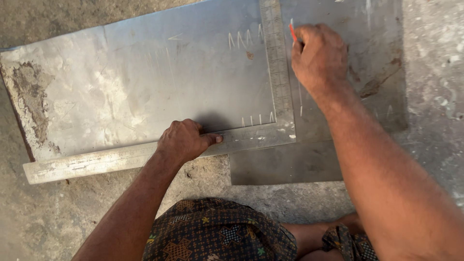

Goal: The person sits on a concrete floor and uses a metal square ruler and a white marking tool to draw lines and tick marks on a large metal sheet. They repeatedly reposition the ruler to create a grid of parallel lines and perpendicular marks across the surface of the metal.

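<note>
Left hand point(186, 140) on steel square point(261, 137); right hand point(319, 58) with red marker point(293, 33) beside it.

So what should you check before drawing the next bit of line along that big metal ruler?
1. Left hand pressing the L-shaped steel square flat: ok, the thumb lies along its lower arm.
2. Lower arm lined up with the near edge of the metal sheet: ok, it runs along that edge.
3. Right hand has a firm grip on the red marker: ok, the fist is closed round it.
4. Marker tip touching the square's outer edge: cannot tell, the hand hides the tip.
5. Line already scratched below the hand: ok, a faint pale line shows.
</note>
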